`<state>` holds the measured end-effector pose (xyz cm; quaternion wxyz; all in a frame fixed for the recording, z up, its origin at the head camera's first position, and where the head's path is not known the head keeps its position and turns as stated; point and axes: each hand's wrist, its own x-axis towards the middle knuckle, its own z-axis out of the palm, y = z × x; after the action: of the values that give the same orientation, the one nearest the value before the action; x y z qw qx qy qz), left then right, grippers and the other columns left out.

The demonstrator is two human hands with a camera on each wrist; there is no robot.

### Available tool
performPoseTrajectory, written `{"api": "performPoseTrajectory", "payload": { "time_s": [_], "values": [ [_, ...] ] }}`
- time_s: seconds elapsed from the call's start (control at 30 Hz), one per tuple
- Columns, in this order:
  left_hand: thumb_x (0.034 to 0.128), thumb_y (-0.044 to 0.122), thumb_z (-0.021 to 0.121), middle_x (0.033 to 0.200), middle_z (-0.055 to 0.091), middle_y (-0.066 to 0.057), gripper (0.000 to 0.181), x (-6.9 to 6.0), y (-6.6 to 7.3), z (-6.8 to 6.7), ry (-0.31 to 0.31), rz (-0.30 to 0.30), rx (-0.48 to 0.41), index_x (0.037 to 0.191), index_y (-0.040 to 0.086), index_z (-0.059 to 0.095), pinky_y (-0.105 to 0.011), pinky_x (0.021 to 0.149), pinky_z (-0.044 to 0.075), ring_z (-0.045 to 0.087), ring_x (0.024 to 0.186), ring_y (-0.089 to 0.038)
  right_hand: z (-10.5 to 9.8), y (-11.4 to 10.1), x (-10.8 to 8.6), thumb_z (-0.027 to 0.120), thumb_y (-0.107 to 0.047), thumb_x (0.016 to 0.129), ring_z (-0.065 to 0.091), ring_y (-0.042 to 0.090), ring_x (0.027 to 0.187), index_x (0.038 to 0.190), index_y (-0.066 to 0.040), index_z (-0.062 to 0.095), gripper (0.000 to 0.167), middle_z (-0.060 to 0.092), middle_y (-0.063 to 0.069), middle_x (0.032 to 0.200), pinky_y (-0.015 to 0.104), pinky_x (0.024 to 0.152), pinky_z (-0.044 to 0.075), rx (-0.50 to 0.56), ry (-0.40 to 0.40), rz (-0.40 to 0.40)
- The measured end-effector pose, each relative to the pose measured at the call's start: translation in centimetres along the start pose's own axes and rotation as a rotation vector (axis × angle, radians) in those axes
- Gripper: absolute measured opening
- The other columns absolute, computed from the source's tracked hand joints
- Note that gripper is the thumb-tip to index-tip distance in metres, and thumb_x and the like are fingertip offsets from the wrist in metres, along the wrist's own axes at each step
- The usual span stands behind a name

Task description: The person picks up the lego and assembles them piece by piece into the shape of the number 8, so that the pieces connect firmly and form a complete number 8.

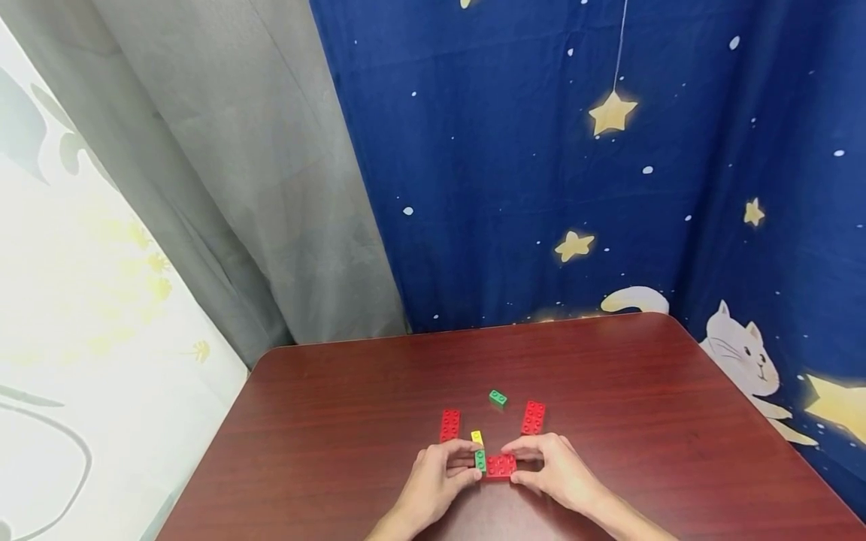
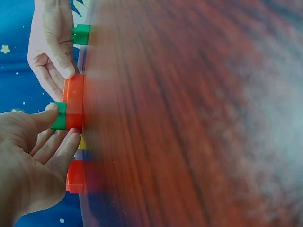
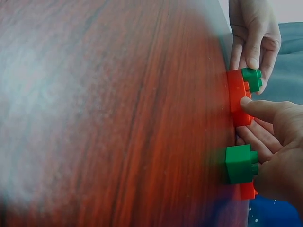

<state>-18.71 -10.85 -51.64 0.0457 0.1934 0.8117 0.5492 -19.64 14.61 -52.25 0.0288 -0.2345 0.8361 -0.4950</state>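
My left hand (image 1: 429, 481) pinches a green brick (image 1: 480, 460) between thumb and fingers. In the left wrist view that green brick (image 2: 59, 116) sits on one end of a red brick (image 2: 75, 101). My right hand (image 1: 563, 472) grips the other end of this red brick (image 1: 501, 466), and in the right wrist view its thumb presses the red side (image 3: 238, 100). A yellow brick (image 1: 476, 436) lies just behind the green one; whether they touch, I cannot tell.
Behind my hands, a red brick (image 1: 449, 424) lies to the left, another red brick (image 1: 533, 418) to the right, and a small green brick (image 1: 498, 398) farther back. A green brick (image 3: 239, 163) stands beside my right palm in the right wrist view. Curtains hang beyond the brown table (image 1: 325, 421).
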Motion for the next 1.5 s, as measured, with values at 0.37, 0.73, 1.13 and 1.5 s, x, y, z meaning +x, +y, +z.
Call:
{"api": "performPoseTrajectory", "payload": {
  "time_s": [0.37, 0.73, 1.13, 1.5],
  "values": [
    [0.0899, 0.001, 0.084, 0.114, 0.078, -0.008, 0.033, 0.1, -0.3, -0.5, -0.018, 0.002, -0.041, 0.122, 0.004, 0.075, -0.023, 0.087, 0.061, 0.075, 0.107, -0.02, -0.5, -0.2, 0.1, 0.084, -0.006, 0.091, 0.074, 0.035, 0.111, 0.124, 0.002, 0.074, 0.034, 0.076, 0.017, 0.121, 0.043, 0.092, 0.062, 0.154, -0.037, 0.007],
    [0.0911, 0.007, 0.085, 0.117, 0.077, -0.002, 0.034, 0.0, -0.1, -0.1, -0.007, 0.042, 0.032, 0.123, 0.006, 0.075, -0.023, 0.092, 0.059, 0.074, 0.108, -0.013, -2.5, -0.6, -0.9, 0.08, -0.008, 0.095, 0.077, 0.031, 0.104, 0.121, 0.002, 0.076, 0.028, 0.078, 0.015, 0.114, 0.024, 0.086, 0.061, 0.136, 0.125, -0.043],
    [0.088, 0.006, 0.087, 0.12, 0.076, -0.006, 0.043, -0.3, -0.1, 0.1, -0.006, 0.011, 0.024, 0.128, 0.002, 0.072, -0.024, 0.094, 0.059, 0.073, 0.109, -0.014, -3.9, -0.3, -3.0, 0.082, -0.012, 0.094, 0.075, 0.029, 0.11, 0.128, 0.0, 0.074, 0.037, 0.076, 0.018, 0.122, 0.027, 0.092, 0.061, 0.138, 0.185, 0.029],
    [0.086, 0.007, 0.089, 0.117, 0.077, -0.007, 0.044, -0.5, 0.1, 0.3, 0.002, 0.013, 0.027, 0.126, 0.002, 0.072, -0.028, 0.094, 0.06, 0.074, 0.109, -0.019, -4.3, -0.1, -5.8, 0.087, -0.014, 0.09, 0.075, 0.015, 0.107, 0.129, 0.003, 0.07, 0.046, 0.077, 0.016, 0.12, 0.028, 0.088, 0.062, 0.099, 0.151, 0.036]
  ]
}}
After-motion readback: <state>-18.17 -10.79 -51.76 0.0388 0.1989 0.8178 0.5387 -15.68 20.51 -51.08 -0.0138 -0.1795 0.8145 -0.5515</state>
